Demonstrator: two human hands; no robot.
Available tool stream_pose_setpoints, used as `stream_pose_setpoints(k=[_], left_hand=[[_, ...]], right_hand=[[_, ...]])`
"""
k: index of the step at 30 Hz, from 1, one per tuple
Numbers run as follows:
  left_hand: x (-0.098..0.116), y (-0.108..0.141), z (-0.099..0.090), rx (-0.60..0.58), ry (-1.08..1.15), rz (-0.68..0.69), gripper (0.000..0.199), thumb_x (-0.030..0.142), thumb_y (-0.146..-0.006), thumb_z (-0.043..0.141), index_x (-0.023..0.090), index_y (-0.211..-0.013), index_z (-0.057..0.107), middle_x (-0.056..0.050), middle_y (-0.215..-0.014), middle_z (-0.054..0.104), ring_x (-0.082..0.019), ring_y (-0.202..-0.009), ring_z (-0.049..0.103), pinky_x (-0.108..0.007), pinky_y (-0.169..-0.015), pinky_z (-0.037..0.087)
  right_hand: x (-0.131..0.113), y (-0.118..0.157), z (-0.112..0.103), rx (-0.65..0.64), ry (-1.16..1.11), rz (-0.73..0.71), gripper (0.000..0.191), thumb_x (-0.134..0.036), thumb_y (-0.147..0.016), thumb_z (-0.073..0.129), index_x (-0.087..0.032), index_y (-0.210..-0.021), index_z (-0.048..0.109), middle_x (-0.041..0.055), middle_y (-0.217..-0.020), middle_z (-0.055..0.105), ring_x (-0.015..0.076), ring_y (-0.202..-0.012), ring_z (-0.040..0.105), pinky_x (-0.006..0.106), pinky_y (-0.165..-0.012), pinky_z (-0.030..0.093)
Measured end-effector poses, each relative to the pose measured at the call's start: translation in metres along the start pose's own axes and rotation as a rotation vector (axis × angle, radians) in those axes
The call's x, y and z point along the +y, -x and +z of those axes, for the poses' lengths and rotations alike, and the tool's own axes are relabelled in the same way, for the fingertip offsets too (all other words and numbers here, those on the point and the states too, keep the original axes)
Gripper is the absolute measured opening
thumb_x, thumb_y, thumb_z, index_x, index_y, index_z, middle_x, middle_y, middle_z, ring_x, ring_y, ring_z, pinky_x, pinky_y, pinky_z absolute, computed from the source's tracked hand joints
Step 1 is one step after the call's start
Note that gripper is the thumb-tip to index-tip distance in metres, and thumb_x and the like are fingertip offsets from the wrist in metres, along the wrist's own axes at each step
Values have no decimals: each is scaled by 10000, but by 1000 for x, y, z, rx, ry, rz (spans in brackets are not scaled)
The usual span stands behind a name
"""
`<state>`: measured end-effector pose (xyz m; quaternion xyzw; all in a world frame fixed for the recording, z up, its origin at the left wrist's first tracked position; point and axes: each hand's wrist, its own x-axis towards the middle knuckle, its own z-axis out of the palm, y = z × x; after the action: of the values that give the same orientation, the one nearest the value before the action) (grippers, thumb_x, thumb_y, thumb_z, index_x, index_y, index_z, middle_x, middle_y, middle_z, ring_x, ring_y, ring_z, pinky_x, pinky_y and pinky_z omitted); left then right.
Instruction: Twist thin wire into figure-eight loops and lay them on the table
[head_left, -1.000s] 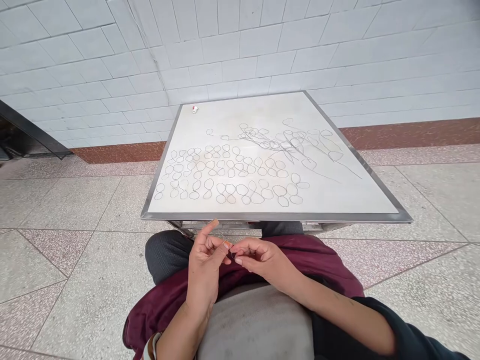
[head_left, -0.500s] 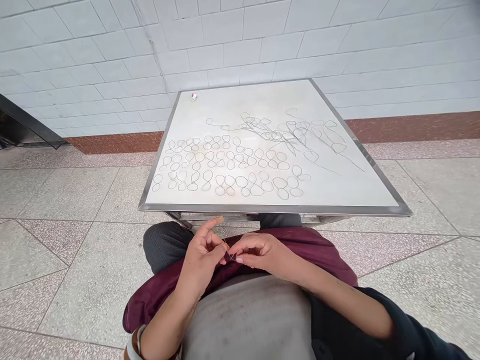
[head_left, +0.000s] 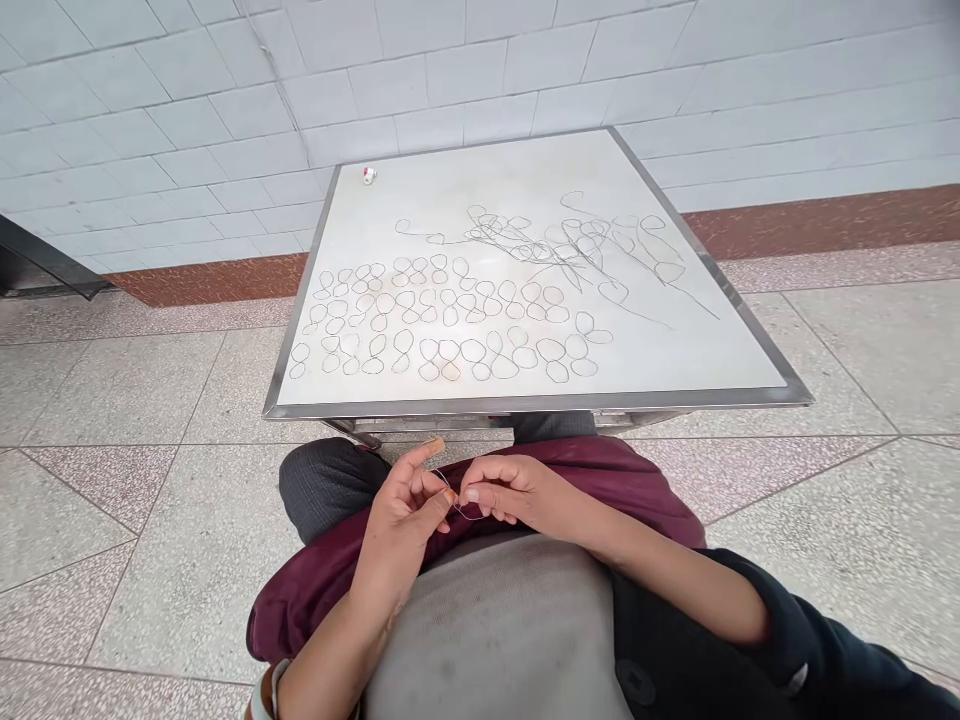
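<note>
Wire (head_left: 468,517) is between your two hands, above your lap and just in front of the near edge of the table (head_left: 675,365). It is thin and bent, with one stretch curving below your fingertips and another showing by the raised finger of your left hand (head_left: 401,508). Your left grip is closed on it, thumb against fingers, while the index finger points up and away with a tan wrap (head_left: 433,448) at its tip. The left thumbnail looks orange. Your right hand (head_left: 521,494) has its thumb and index finger together at the wire, its tips just beside the left ones; the other fingers curl underneath.

On the white tabletop, figure-eight loops (head_left: 450,360) lie in rough rows across the left and middle, towards you. Farther back and to the right, longer looped wires (head_left: 570,245) cross over one another in a loose tangle, with some tails reaching towards the right edge. A small white and red object (head_left: 369,176), too small to make out, sits near the far left corner. Maroon cloth (head_left: 637,485) spreads over your lap, with grey cloth (head_left: 495,630) nearer your body.
</note>
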<state>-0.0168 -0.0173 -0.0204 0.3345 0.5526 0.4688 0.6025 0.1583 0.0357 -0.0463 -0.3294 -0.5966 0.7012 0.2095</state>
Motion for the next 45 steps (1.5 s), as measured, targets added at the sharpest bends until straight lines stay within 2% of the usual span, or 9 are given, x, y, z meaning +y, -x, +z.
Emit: stream_pose_setpoints(k=[4, 14, 22, 27, 32, 37, 41, 43, 45], left_hand=[[0, 2, 3, 16, 3, -4, 489, 232, -762, 691, 209, -1234, 566, 29, -694, 570, -108, -616, 487, -211, -548, 437], [1, 4, 9, 54, 32, -25, 496, 259, -733, 722, 212, -1209, 592, 41, -669, 533, -111, -620, 475, -218, -551, 461], [-3, 4, 2, 17, 70, -84, 428, 257, -740, 722, 218, -1157, 634, 15, -698, 579, -146, -734, 576, -228, -596, 497], [-4, 2, 1, -3, 87, -110, 418, 245, -733, 732, 210, -1140, 645, 17, -688, 595, -123, -675, 560, -226, -597, 503], [-5, 1, 2, 4, 76, -114, 437, 247, -728, 746, 200, -1150, 642, 18, -696, 588, -120, -694, 559, -229, -612, 517], [-7, 0, 1, -14, 51, -105, 443, 256, -734, 745, 196, -1158, 632, 17, -707, 591, -122, -711, 561, -228, -617, 518], [-8, 1, 2, 31, 41, -56, 457, 266, -759, 725, 213, -1192, 591, 33, -700, 580, -111, -688, 539, -221, -611, 503], [-9, 1, 4, 78, 49, -9, 435, 273, -781, 707, 223, -1193, 577, 40, -712, 580, -101, -686, 533, -221, -640, 499], [-11, 2, 6, 117, 58, 30, 411, 277, -805, 686, 234, -1194, 564, 37, -746, 596, -102, -714, 551, -227, -680, 497]], right_hand=[[-4, 1, 5, 101, 45, -47, 250, -396, -884, 566, -170, -783, 604, -44, -602, 493, 68, -505, 432, 191, -468, 353], [3, 1, 13, 215, 68, -74, 216, -364, -856, 592, -191, -730, 562, -44, -590, 522, 74, -467, 468, 192, -434, 393], [3, -1, 12, 212, 145, -65, 194, -320, -872, 573, -188, -731, 574, -45, -574, 525, 73, -454, 459, 188, -435, 363], [2, -1, 12, 202, 163, -67, 169, -293, -872, 573, -188, -740, 585, -47, -565, 519, 77, -462, 452, 189, -443, 345], [1, -1, 11, 219, 251, -123, 151, -226, -856, 578, -179, -713, 595, -34, -597, 539, 83, -523, 458, 198, -499, 347], [3, -2, 10, 215, 268, -150, 153, -240, -859, 581, -178, -721, 604, -30, -616, 551, 88, -548, 464, 205, -526, 354], [4, 0, 11, 243, 213, -134, 82, -274, -856, 600, -199, -889, 603, -29, -690, 568, 98, -589, 484, 211, -547, 389], [4, 0, 14, 271, 188, -106, 177, -294, -839, 627, -215, -983, 562, -41, -694, 538, 100, -593, 476, 207, -530, 398], [5, 0, 16, 282, 149, -60, 195, -294, -836, 620, -222, -991, 525, -47, -699, 518, 94, -564, 462, 199, -487, 409]])
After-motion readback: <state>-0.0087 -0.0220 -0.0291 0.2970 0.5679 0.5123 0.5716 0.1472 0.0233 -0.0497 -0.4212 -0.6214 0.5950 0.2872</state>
